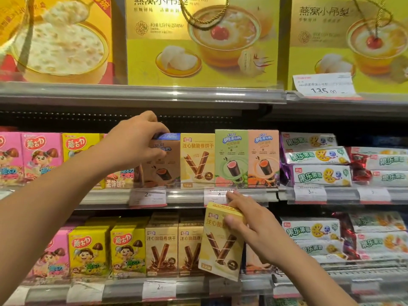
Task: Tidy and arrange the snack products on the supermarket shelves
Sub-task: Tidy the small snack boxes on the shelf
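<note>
Up on the middle shelf (198, 196), the left hand (136, 140) grips the top of a brown box (162, 168) standing just beside a yellow wafer-roll box (197, 161). Lower, the right hand (249, 226) holds a tilted, matching yellow box (220, 244) before the lower shelf's (123, 286) row, thumb across its front.

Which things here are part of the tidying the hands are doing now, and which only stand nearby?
In the job:
left hand, gripping the brown box on the middle shelf
right hand, holding the pale yellow wafer-roll box
matching yellow box on the shelf

Only nearby:
green box
orange box
large gift boxes above
price tags
</note>
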Tool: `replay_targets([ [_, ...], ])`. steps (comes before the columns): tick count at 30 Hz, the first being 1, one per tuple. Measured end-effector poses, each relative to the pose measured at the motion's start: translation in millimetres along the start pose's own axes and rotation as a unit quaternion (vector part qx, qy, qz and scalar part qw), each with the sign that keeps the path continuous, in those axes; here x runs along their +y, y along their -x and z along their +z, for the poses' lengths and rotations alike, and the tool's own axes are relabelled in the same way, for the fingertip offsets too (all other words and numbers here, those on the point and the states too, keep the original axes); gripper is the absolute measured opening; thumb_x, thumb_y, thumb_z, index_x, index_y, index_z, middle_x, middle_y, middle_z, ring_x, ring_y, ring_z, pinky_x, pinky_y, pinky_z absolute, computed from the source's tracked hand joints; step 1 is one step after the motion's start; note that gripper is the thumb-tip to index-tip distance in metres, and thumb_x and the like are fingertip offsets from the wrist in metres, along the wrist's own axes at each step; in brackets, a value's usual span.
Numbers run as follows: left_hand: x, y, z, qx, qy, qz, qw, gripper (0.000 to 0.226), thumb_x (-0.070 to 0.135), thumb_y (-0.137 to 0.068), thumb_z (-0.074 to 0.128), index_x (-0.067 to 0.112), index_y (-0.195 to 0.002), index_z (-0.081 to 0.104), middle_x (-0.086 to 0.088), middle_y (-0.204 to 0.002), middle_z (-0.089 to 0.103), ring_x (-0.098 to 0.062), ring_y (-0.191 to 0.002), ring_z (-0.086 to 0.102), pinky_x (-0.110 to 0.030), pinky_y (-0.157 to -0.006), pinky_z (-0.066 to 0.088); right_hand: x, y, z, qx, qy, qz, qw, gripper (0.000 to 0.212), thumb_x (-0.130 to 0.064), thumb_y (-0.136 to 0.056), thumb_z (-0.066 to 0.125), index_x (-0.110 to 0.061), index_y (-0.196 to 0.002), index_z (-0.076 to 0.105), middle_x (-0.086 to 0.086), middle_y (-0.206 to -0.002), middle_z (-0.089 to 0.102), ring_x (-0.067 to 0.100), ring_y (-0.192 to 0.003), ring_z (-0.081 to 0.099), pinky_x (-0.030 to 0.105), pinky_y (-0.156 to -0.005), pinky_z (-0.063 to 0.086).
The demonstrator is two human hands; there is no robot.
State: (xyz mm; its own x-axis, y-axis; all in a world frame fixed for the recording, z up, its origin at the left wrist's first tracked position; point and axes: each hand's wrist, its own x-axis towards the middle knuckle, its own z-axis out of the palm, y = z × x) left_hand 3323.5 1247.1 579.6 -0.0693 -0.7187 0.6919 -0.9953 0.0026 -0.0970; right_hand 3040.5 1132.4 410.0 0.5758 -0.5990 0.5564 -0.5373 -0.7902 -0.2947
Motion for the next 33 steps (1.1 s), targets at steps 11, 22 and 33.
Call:
replay_targets([
  [11, -6.1, 19.9, -35.8, 0.069, 0.017, 0.027, 0.997, 0.036, 0.043, -0.081, 0.076, 0.026, -0.112, 0.066, 0.006, -0.108, 0.054, -0.018, -0.088, 0.056, -0.036, -0.072, 0.042, 0.5, -1.7, 1.9, 0.004, 0.01, 0.002, 1.0, 0.084, -0.08, -0.087, 0.025, -0.029, -0.151, 0.041, -0.016, -0.161, 0.034, 0.001, -0.148, 0.027, 0.033, -0.12, 0.03],
  [22, -16.2, 61.4, -26.0, -0.018, 0.088, 0.02, 0.996, 0.043, 0.071, -0.073, 0.066, 0.036, -0.098, 0.064, 0.019, -0.097, 0.062, 0.001, -0.088, 0.058, -0.023, -0.067, 0.044, -7.5, -0.6, -2.2, -0.002, 0.051, -0.018, 0.999, 0.078, -0.079, -0.088, 0.022, -0.028, -0.139, 0.052, -0.015, -0.161, 0.033, 0.001, -0.147, 0.027, 0.024, -0.115, 0.026],
  [33, -31.4, 95.8, 35.6, -0.103, 0.098, 0.021, 0.99, 0.059, 0.08, -0.071, 0.049, 0.041, -0.114, 0.061, 0.025, -0.137, 0.053, 0.002, -0.123, 0.048, -0.032, -0.102, 0.045, -11.5, 0.3, -6.6, -0.013, 0.047, -0.029, 0.998, 0.065, -0.08, -0.087, 0.027, -0.038, -0.127, 0.058, -0.022, -0.16, 0.029, -0.004, -0.146, 0.024, 0.027, -0.117, 0.03],
])
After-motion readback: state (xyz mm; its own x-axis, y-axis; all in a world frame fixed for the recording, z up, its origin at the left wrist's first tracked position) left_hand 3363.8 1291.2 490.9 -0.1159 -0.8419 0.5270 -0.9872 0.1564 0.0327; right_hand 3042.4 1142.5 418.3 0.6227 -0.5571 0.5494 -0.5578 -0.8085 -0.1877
